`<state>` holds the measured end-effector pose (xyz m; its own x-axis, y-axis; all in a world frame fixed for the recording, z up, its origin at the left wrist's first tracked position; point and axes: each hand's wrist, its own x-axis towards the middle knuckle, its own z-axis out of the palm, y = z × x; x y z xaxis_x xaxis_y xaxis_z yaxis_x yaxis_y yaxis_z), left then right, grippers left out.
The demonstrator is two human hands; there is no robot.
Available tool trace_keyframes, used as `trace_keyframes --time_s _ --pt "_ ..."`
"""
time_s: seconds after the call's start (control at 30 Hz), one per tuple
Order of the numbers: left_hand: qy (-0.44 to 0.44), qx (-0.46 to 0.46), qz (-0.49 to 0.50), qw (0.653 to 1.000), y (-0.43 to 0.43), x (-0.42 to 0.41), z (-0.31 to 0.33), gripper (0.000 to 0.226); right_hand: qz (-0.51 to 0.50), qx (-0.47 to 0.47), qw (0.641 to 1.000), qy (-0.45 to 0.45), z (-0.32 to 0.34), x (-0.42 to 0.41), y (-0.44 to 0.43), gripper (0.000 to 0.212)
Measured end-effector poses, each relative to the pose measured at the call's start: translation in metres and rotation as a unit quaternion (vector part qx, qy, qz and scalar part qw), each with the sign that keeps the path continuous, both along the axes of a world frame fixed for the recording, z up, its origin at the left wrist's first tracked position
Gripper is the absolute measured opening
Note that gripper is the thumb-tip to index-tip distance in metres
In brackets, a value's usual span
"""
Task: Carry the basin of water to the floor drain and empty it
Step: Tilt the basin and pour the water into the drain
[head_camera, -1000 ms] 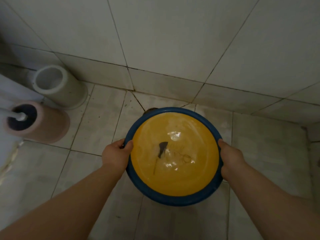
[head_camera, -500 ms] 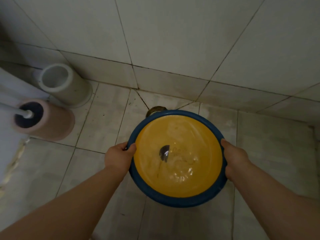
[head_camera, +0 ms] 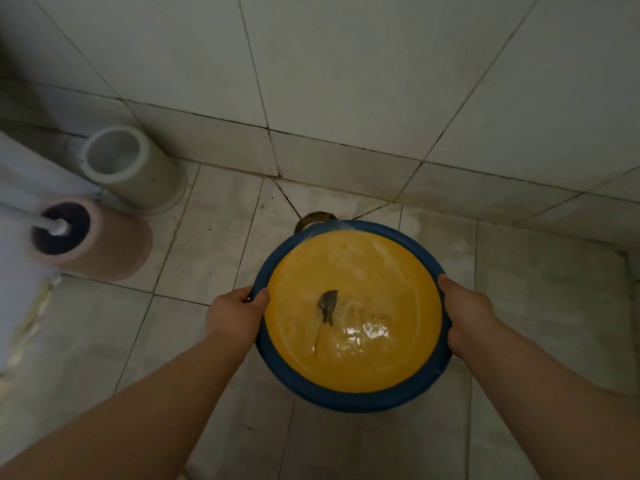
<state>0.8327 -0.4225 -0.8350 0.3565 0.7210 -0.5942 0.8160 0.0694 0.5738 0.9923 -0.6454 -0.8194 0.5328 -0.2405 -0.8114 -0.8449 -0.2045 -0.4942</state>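
Left hand (head_camera: 235,315) and right hand (head_camera: 465,315): each grip clamped on basin (head_camera: 349,317) rim, opposite sides. Basin now tipped forward versus second ago; water sheeting over far lip. Floor drain (head_camera: 313,218) directly beyond. Judgement: emptying begun.

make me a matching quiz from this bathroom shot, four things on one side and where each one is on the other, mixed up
Things:
1. basin
2. floor drain
3. white holder
4. pink holder

Places:
A. holds a brush, at the far left
B. against the wall, empty inside
C. held at its rim by the left hand and the right hand
D. partly hidden behind the basin's far rim

Pairs: 1-C, 2-D, 3-B, 4-A
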Motion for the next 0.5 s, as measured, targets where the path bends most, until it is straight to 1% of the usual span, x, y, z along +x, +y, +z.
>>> trace_keyframes --time_s 0.2,0.37,0.5 --pt "-0.003 0.001 0.000 1.000 -0.0003 -0.0003 0.0001 0.033 0.005 -0.001 1.000 0.002 0.0016 -0.0002 0.0008 0.046" --pt "-0.001 0.002 0.000 1.000 0.0005 -0.0015 -0.0005 0.036 0.012 -0.014 1.000 -0.005 0.0042 0.0000 0.0031 0.033" --pt "-0.006 -0.003 -0.003 1.000 0.0017 -0.0023 -0.0020 0.035 0.016 -0.022 1.000 -0.003 0.0075 -0.0001 0.0059 0.031"
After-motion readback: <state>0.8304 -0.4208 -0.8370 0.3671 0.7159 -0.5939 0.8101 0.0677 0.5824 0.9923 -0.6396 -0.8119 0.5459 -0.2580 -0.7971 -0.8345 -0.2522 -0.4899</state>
